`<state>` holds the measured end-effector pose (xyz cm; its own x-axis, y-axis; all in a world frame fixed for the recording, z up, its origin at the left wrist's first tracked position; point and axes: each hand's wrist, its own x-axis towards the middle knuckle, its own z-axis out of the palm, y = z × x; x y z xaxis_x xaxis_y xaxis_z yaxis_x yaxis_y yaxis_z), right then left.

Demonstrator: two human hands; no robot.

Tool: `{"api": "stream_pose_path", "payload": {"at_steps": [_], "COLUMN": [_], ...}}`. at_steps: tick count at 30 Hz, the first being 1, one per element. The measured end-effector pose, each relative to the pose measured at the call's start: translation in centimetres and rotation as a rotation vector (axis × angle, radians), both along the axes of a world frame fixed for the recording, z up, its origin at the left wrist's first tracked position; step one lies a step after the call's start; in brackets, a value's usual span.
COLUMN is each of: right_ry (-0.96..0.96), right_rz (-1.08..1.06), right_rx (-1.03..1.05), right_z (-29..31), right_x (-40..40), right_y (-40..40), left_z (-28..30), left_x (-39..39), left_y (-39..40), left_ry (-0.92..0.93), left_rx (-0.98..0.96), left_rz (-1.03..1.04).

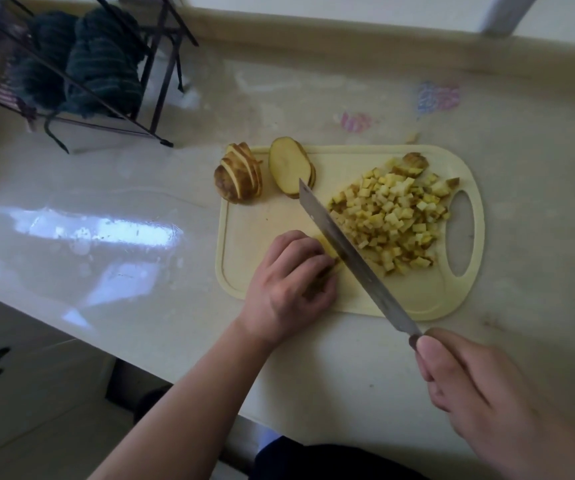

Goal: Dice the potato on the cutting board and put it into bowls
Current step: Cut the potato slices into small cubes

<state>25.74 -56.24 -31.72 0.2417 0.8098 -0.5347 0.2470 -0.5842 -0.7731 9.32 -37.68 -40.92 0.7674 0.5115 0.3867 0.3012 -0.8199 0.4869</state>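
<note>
Fingers of the left hand (291,285) curl over what looks like potato strips (327,249); the right hand (480,386) grips the knife (348,251) beside the diced pile (397,216).

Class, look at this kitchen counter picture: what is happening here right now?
A person is dicing potato on a cream cutting board. The right hand grips a knife; the left hand holds down potato strips beside the blade. A pile of diced potato lies toward the board's handle end. Two sliced potato portions wait at the far edge. No bowl shows.
</note>
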Motion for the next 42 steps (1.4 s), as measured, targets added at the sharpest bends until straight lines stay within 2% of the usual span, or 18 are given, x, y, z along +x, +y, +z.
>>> {"api": "stream_pose_path", "payload": {"at_steps": [7,13,18,24,31,42], "right_ry": [-0.109,-0.119,-0.179,-0.123,-0.016,-0.106], "right_rz": [0.061,0.071,0.085,-0.022,0.033,0.076], "right_rx": [-0.034,-0.106,-0.014,0.002,-0.02,-0.097], "right_z": [0.6,1.4,-0.5,-0.5,0.2,1.3], "right_x": [-0.6,-0.6,-1.0,0.1,-0.8,-1.2], "right_y": [-0.5,-1.7,0.2,-0.3,-0.2,-1.4], "left_z": [-0.2,-0.4,-0.1,-0.2,-0.2,-0.5], "left_x": [0.1,0.2,0.2,0.0,-0.5,-0.4], "left_y": [-0.1,0.1,0.2,0.1,-0.1,0.1], "left_ry": [-0.012,-0.025,-0.034,-0.024,-0.04,-0.055], "left_rx": [-0.009,-0.028,-0.06,-0.032,-0.006,-0.022], "left_rz": [-0.005,0.001,0.013,0.008,0.011,0.012]}}
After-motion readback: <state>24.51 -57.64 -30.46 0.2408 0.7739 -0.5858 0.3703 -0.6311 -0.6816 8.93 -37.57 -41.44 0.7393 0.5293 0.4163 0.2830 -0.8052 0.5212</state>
